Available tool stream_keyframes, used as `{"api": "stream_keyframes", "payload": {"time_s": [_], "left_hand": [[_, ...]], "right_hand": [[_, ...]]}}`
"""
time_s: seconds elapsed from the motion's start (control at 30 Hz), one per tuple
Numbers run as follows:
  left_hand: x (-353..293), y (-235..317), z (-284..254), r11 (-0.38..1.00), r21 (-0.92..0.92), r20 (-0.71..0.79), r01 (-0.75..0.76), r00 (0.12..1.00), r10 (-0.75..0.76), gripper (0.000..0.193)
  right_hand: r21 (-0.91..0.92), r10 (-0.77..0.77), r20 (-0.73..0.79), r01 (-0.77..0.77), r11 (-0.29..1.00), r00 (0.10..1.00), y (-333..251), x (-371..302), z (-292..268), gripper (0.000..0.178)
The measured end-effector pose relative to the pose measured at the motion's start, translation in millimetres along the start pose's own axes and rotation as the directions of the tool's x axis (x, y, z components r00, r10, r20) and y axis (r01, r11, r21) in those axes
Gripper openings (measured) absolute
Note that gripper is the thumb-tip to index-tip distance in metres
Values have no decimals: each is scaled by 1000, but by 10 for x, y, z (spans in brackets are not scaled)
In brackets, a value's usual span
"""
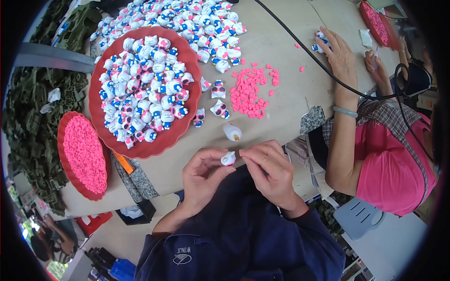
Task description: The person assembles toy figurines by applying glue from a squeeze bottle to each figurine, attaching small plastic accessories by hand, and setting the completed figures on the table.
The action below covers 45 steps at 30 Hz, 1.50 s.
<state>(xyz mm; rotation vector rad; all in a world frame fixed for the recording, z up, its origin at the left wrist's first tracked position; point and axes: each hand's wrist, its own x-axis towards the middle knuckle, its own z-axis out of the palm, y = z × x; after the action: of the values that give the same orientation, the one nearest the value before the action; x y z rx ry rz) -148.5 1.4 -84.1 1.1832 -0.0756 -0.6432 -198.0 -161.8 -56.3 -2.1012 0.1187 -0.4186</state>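
Between the thumb and fingers of my left hand (202, 175) is a small white cat figurine (228, 159) with a bit of pink on it. Just to its right, my right hand (269, 171) pinches a tiny pink piece (241, 152), mostly covered by the fingertips. A white squeeze bottle (231, 131) with a yellowish tip lies right beyond my hands. Farther off are a heap of loose pink pieces (252, 91) and a few figurines with sunglasses (219, 108), lying apart on the table.
At the left stand a big red scalloped tray (194, 100) full of figurines and a smaller red tray (103, 187) of pink pieces. More figurines (206, 28) are piled behind. On the right, a co-worker's hand (335, 49) touches figurines; a black cable (300, 44) crosses the table.
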Motion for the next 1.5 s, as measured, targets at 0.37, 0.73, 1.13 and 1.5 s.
{"api": "stream_keyframes", "payload": {"time_s": [0.37, 0.73, 1.13, 1.5], "left_hand": [[-25, -20, -4, 980, 170, 20, -105, 994, 103, 29], [12, -2, -71, 996, 84, 125, -22, 992, 12, 27], [-13, -53, -33, 894, 403, 59, -197, 980, 189, 35], [24, 89, -15, 845, 427, 77, -320, 945, 319, 30]], "right_hand": [[-64, -75, 41, 77, 995, 996, -41, -41, 48, 25], [146, 52, 65, -61, 987, 997, 93, -6, 24, 16], [24, -90, -83, 92, 995, 992, 44, -107, 193, 17], [89, -102, -113, 112, 990, 988, 6, -110, 202, 21]]}}
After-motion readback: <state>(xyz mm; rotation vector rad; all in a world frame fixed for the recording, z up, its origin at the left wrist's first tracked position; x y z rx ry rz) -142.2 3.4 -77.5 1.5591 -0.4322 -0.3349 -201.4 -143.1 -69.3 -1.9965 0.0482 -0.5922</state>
